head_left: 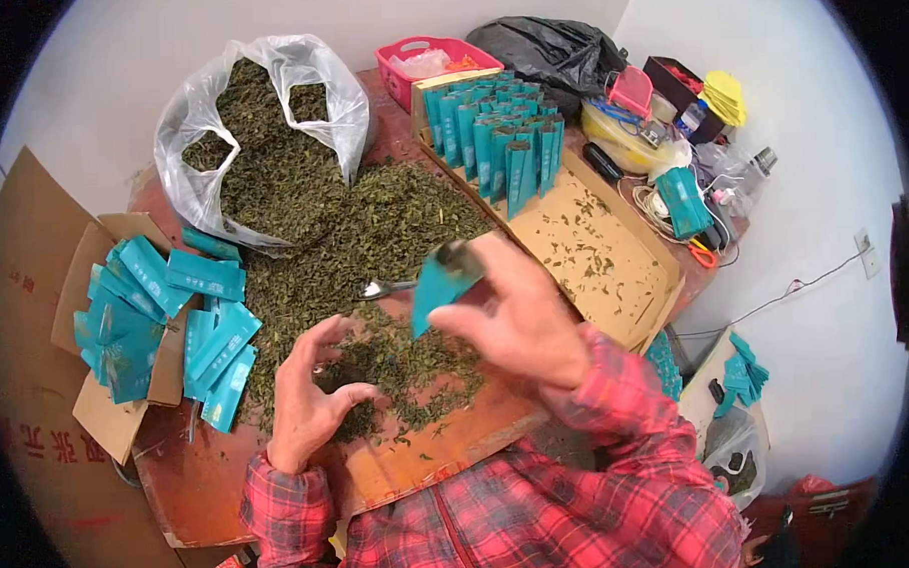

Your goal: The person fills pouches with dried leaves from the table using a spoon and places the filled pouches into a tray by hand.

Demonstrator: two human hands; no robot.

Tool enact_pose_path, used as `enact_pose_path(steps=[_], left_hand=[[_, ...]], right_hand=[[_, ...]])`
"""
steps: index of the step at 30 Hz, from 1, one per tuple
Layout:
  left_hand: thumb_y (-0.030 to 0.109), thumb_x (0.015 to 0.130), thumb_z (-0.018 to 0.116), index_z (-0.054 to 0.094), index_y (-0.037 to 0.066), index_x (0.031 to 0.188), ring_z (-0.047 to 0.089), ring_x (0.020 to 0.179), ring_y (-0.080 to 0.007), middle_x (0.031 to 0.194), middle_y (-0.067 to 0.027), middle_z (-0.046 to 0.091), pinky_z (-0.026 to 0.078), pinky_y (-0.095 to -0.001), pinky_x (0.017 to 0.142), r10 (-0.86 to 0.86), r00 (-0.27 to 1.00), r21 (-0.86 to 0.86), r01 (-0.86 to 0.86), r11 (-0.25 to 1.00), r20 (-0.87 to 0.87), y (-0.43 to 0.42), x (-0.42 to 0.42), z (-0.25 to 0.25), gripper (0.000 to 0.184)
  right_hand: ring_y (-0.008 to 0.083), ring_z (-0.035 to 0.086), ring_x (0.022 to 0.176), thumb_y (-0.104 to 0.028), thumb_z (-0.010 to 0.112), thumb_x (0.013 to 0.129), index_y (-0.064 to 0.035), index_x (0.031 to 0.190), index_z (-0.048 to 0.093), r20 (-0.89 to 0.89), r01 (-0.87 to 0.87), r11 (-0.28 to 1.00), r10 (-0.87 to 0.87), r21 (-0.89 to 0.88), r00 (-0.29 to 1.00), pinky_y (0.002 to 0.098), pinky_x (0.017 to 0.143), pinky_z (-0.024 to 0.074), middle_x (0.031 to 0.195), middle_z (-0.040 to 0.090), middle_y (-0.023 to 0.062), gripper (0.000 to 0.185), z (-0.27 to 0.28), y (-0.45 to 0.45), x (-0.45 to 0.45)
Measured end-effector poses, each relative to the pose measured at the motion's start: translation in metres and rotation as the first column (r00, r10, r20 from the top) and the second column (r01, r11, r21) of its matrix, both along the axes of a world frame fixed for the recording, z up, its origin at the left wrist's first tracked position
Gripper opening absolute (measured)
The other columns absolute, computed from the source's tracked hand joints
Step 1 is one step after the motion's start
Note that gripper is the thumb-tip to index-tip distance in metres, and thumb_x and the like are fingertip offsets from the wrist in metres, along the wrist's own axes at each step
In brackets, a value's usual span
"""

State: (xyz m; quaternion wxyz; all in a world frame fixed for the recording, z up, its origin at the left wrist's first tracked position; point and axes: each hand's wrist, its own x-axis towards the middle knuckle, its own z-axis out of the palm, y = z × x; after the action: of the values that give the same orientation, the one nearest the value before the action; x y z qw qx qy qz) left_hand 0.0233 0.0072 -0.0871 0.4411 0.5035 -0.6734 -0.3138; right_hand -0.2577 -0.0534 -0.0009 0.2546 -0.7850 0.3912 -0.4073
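Note:
Between the thumb and fingers of my right hand (515, 307) is a teal packet (437, 292), tilted, with dark leaf showing at its upper end. My left hand (313, 394) hovers low over the loose dried leaves (372, 222), fingers apart and curved, holding nothing. Just left of the packet, a metal scoop (380, 289) lies on the leaf pile. Behind my right hand, upright teal packets (516, 172) stand in rows in a shallow cardboard tray (613, 248).
A plastic bag of leaves (184, 123) stands open at the back left. Flat teal packets (209, 275) lie at the left, by and in a cardboard box (167, 369). A pink basket (397, 81) and a black bag (556, 50) sit behind; clutter and orange scissors (703, 255) lie right.

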Motion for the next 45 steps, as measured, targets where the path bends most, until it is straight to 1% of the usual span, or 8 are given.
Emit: enact_pose_path(steps=[4,6,11,14,18,21,29,45], left_hand=[[0.017,0.072,0.098,0.06,0.002,0.147,0.071,0.123,-0.0315,0.137,-0.017,0.072,0.058,-0.0423,0.1,0.012,1.0,0.003,-0.012,1.0,0.002,0.002,0.004,-0.004,0.085],[0.018,0.074,0.098,0.061,0.001,0.144,0.07,0.124,-0.0302,0.136,-0.0165,0.072,0.058,-0.0416,0.102,0.028,0.999,0.028,-0.028,0.999,-0.023,0.003,0.004,-0.003,0.081],[0.019,0.077,0.096,0.062,-0.001,0.142,0.069,0.125,-0.028,0.137,-0.0148,0.072,0.057,-0.0411,0.103,0.063,0.997,0.071,-0.061,0.996,-0.036,0.002,0.008,-0.004,0.077],[0.016,0.076,0.095,0.062,0.0,0.143,0.069,0.126,-0.0275,0.137,-0.0138,0.071,0.057,-0.0412,0.104,0.092,0.994,0.103,-0.085,0.991,-0.059,0.0,0.011,-0.006,0.076],[0.015,0.076,0.094,0.062,0.0,0.143,0.068,0.127,-0.0271,0.138,-0.0137,0.071,0.056,-0.0409,0.106,0.127,0.989,0.129,-0.117,0.985,-0.075,-0.003,0.013,-0.003,0.076],[0.017,0.077,0.095,0.062,0.0,0.143,0.068,0.127,-0.0269,0.137,-0.0134,0.07,0.056,-0.0406,0.106,0.138,0.988,0.135,-0.129,0.982,-0.063,-0.005,0.017,-0.005,0.076],[0.039,0.081,0.095,0.063,-0.001,0.142,0.068,0.126,-0.0275,0.135,-0.0138,0.07,0.056,-0.0414,0.105,0.151,0.988,0.146,-0.145,0.979,-0.03,-0.006,0.02,-0.007,0.08],[0.028,0.077,0.096,0.065,-0.001,0.14,0.069,0.125,-0.0288,0.133,-0.0143,0.072,0.057,-0.0415,0.104,0.163,0.987,0.149,-0.161,0.976,-0.002,-0.005,0.021,-0.002,0.076]], right_hand=[[0.0285,0.07,0.092,-0.021,0.088,0.088,-0.0018,0.127,0.069,0.087,0.242,0.952,-0.262,0.188,0.961,0.0394,0.084,0.0552,0.103,0.073,0.0152,0.047,0.031,-0.012,-0.06],[0.0263,0.07,0.091,-0.026,0.087,0.09,-0.0016,0.126,0.07,-0.017,0.299,0.946,-0.304,-0.126,0.953,0.0385,0.084,0.0551,0.102,0.075,0.0145,0.047,0.022,-0.048,-0.112],[0.0304,0.072,0.094,-0.036,0.083,0.089,0.0007,0.126,0.071,-0.237,0.518,0.854,-0.513,-0.047,0.825,0.0434,0.087,0.0556,0.105,0.077,0.0174,0.053,0.003,-0.125,-0.207],[0.0332,0.073,0.096,-0.036,0.083,0.088,0.0019,0.124,0.071,-0.233,0.563,0.827,-0.545,0.009,0.805,0.0461,0.089,0.0555,0.106,0.077,0.0198,0.054,-0.015,-0.162,-0.236],[0.0363,0.072,0.099,-0.037,0.085,0.085,0.0043,0.123,0.07,-0.376,0.557,0.829,-0.531,-0.048,0.759,0.0462,0.089,0.0553,0.107,0.076,0.0237,0.058,-0.029,-0.203,-0.254],[0.0374,0.071,0.098,-0.035,0.085,0.085,0.0054,0.116,0.069,-0.353,0.581,0.806,-0.58,-0.114,0.734,0.0463,0.088,0.0549,0.104,0.075,0.0243,0.053,-0.042,-0.223,-0.251],[0.0396,0.069,0.095,-0.031,0.086,0.084,0.0047,0.107,0.065,-0.458,0.553,0.831,-0.469,0.062,0.756,0.0475,0.086,0.0536,0.098,0.071,0.0235,0.047,-0.036,-0.253,-0.244],[0.0329,0.072,0.097,-0.027,0.087,0.086,0.0035,0.124,0.066,-0.428,0.538,0.827,-0.433,0.161,0.793,0.0452,0.086,0.056,0.105,0.075,0.0198,0.053,-0.059,-0.286,-0.251]])
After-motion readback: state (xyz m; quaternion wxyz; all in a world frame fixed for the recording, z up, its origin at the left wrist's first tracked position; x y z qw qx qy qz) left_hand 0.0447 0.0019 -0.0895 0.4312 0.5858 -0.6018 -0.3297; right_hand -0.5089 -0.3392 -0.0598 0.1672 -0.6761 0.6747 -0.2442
